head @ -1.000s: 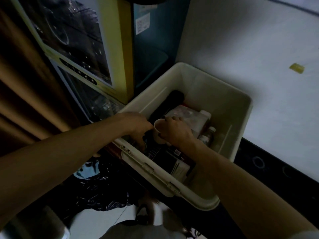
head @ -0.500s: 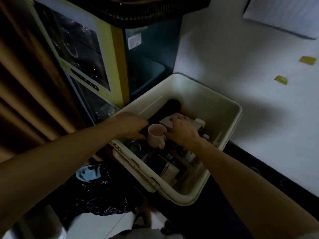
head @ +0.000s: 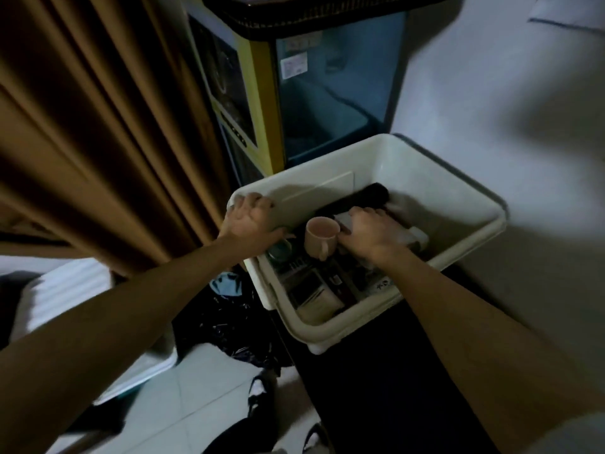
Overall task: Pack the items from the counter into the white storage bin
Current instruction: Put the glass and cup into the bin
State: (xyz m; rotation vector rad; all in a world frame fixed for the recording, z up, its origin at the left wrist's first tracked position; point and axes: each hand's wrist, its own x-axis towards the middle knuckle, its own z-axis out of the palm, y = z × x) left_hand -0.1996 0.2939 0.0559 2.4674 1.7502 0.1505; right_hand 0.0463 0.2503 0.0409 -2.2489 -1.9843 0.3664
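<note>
At the left end of the black counter [head: 376,371], both hands were at the white storage bin [head: 458,198].
Left hand [head: 250,221] held the bin's left corner rim, fingers bent over the edge and thumb on the inner side. Right hand [head: 366,231] lay palm down inside, fingers nearly straight, pressing on a pale package [head: 412,235] and gripping nothing. Just left of that hand, a pinkish cup [head: 320,237] stood upright in the bin, handle toward the near side. A black item [head: 373,193] lay at the far end and dark boxes [head: 314,290] at the near end. Brown curtain [head: 98,126] hung on the left, with a yellow-edged cabinet [head: 262,109] beyond the bin.
</note>
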